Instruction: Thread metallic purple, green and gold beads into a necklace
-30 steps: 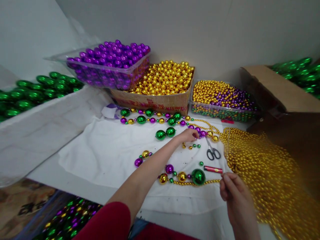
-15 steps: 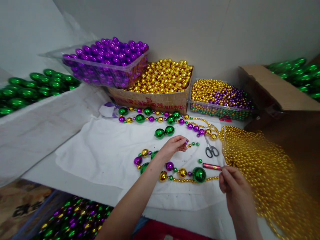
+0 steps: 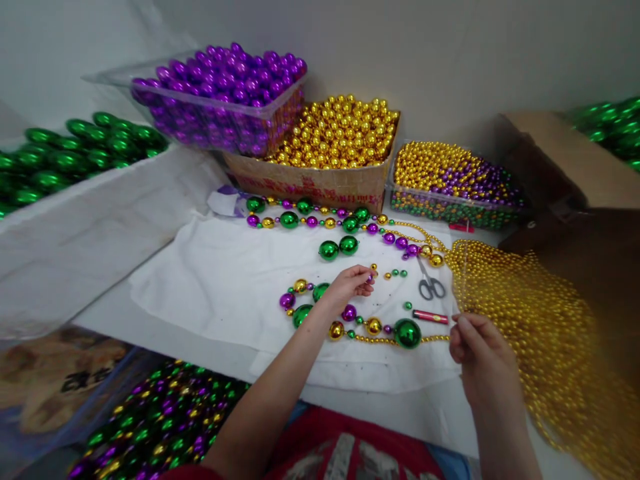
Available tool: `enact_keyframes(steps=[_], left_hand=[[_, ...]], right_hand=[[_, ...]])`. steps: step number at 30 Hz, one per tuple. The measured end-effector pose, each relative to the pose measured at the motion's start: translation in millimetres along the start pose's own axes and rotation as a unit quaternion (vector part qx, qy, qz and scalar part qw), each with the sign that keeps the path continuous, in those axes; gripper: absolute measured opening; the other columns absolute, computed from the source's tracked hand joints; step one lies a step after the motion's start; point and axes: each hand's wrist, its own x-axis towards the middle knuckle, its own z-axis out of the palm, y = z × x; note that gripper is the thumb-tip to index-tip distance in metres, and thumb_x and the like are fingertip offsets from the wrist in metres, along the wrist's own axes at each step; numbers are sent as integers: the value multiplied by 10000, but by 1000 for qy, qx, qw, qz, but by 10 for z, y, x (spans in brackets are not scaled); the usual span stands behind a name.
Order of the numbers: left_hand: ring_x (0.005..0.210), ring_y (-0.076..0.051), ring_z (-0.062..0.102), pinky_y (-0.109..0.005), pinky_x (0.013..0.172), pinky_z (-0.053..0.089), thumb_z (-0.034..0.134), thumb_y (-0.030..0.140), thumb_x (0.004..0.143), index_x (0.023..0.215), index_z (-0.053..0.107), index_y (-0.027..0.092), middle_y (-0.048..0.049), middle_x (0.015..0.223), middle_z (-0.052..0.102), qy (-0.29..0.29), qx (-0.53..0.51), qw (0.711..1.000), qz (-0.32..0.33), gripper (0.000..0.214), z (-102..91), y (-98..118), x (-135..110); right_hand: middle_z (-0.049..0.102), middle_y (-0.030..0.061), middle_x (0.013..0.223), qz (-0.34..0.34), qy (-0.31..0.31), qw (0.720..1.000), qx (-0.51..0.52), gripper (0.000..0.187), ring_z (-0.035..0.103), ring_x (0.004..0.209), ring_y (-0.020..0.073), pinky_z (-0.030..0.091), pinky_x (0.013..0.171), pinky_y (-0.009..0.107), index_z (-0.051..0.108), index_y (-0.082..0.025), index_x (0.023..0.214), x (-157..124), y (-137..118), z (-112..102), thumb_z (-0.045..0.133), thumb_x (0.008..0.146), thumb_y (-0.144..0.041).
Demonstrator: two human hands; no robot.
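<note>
My left hand [image 3: 351,283] hovers over the white cloth [image 3: 215,287], fingers pinched on a small purple bead [image 3: 371,273]. Just below it lies a partly strung necklace [image 3: 370,329] of large green, gold and purple balls with small beads between. My right hand [image 3: 477,347] is closed at the necklace's right end, pinching a thin needle or thread [image 3: 465,280] that rises upward. A few loose small beads [image 3: 395,273] lie beside my left fingertips. A finished necklace [image 3: 330,223] lies further back, with two loose green balls [image 3: 339,248] in front of it.
Scissors [image 3: 430,283] and a red lighter [image 3: 430,317] lie right of centre. A heap of gold bead strands [image 3: 540,327] fills the right. Behind stand a tray of purple balls [image 3: 225,93], a cardboard box of gold balls [image 3: 330,140] and a tray of small mixed beads [image 3: 450,183]. Green balls [image 3: 60,160] lie left.
My left hand drew back from the far beads near the scissors toward the cloth's middle, now pinching a small purple bead. My right hand stayed closed on the thread.
</note>
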Motion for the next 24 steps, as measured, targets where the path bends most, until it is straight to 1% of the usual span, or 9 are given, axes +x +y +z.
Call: enact_keyframes(steps=[5, 9, 12, 14, 17, 19, 21, 24], left_hand=[[651, -90, 578, -231, 652, 461, 657, 293, 763, 925, 630, 144, -24, 771, 602, -12, 0, 1000, -10, 222, 40, -6, -51], [652, -90, 577, -232, 650, 455, 664, 333, 760, 918, 637, 141, -31, 776, 610, -23, -6, 1000, -13, 250, 90, 17, -115], [645, -98, 584, -242, 647, 457, 668, 357, 760, 908, 634, 124, -41, 771, 617, -44, -31, 998, -15, 278, 116, 26, -153], [629, -99, 582, -240, 629, 456, 667, 348, 767, 890, 627, 116, -43, 756, 617, -56, -68, 996, -24, 266, 130, 15, -163], [625, -96, 579, -231, 623, 461, 643, 313, 796, 864, 616, 117, -39, 734, 611, -58, -157, 985, -44, 209, 149, -21, -153], [653, -98, 590, -231, 646, 470, 619, 277, 818, 887, 616, 124, -43, 750, 621, -54, -212, 974, -51, 168, 157, -45, -136], [695, -104, 606, -232, 675, 476, 600, 237, 831, 923, 620, 128, -58, 801, 640, -43, -244, 968, -48, 144, 156, -61, -121], [733, -107, 615, -237, 714, 483, 584, 191, 835, 927, 629, 122, -81, 870, 660, -14, -265, 963, -43, 124, 137, -63, -111]], right_hand=[[525, -15, 602, -2, 3, 1000, -3, 242, 421, 503, 75, 275, 411, 179, 609, -179, 822, 25, -18, -10, 732, 703, -350], [546, -8, 648, -8, 5, 1000, -9, 263, 421, 496, 71, 272, 409, 186, 599, -182, 834, 25, -9, -18, 734, 696, -362], [522, -19, 613, -10, -1, 1000, -23, 262, 409, 492, 75, 270, 416, 190, 596, -185, 841, 17, 4, -24, 716, 712, -380], [491, -30, 564, -8, -12, 999, -39, 251, 395, 484, 78, 269, 423, 194, 608, -180, 836, 5, 16, -21, 709, 722, -379], [448, -40, 517, 14, -57, 992, -115, 263, 368, 468, 79, 236, 420, 202, 655, -167, 879, -32, 44, 2, 705, 730, -378], [438, -38, 518, 25, -87, 977, -194, 306, 371, 480, 87, 240, 432, 210, 682, -169, 923, -67, 62, 22, 682, 740, -415], [449, -31, 537, 21, -106, 961, -254, 338, 387, 505, 100, 270, 456, 221, 698, -180, 927, -108, 74, 34, 654, 743, -460], [460, -22, 547, 7, -123, 949, -291, 346, 397, 520, 113, 284, 469, 234, 713, -188, 897, -173, 77, 23, 640, 734, -484]])
